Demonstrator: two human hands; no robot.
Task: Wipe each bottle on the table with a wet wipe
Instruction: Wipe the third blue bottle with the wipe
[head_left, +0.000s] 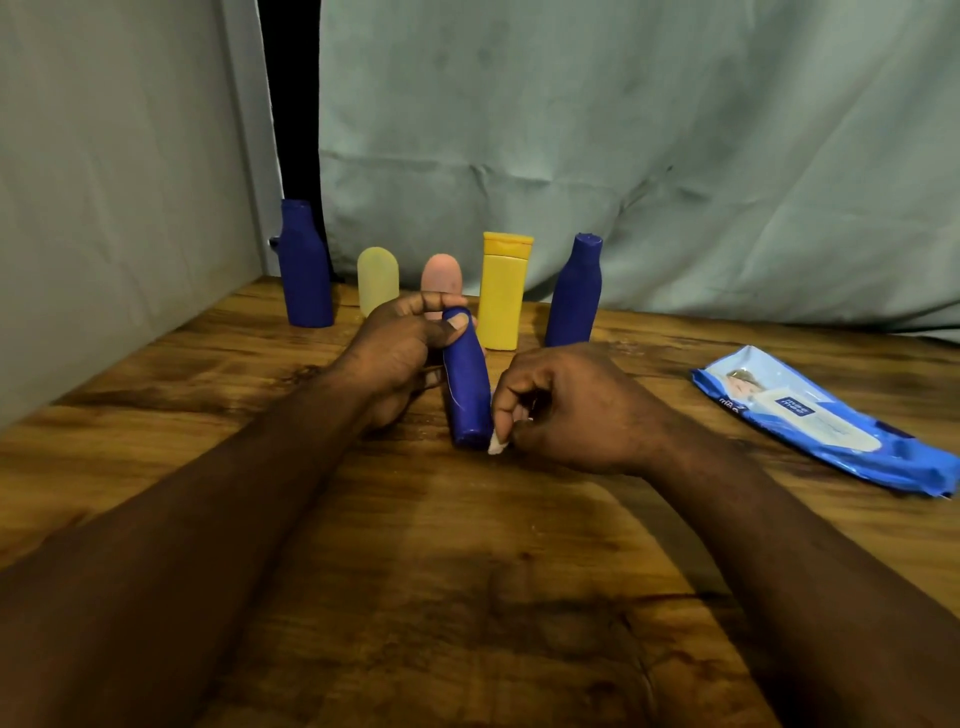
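Observation:
My left hand (402, 356) grips a dark blue bottle (466, 384) near its cap and holds it tilted above the wooden table (467, 571). Beside the bottle's base, my right hand (566, 405) pinches a small white wet wipe (497, 444) against its lower side; most of the wipe is hidden in my fingers. Behind stand a tall blue bottle (304, 265), a pale yellow bottle (377, 280), a pink bottle (441, 278), a yellow bottle (504, 291) and another blue bottle (575, 291).
A blue pack of wet wipes (826, 421) lies flat at the right of the table. A grey-green cloth (623, 156) hangs behind the bottles and a pale wall panel (104, 208) borders the table's left side.

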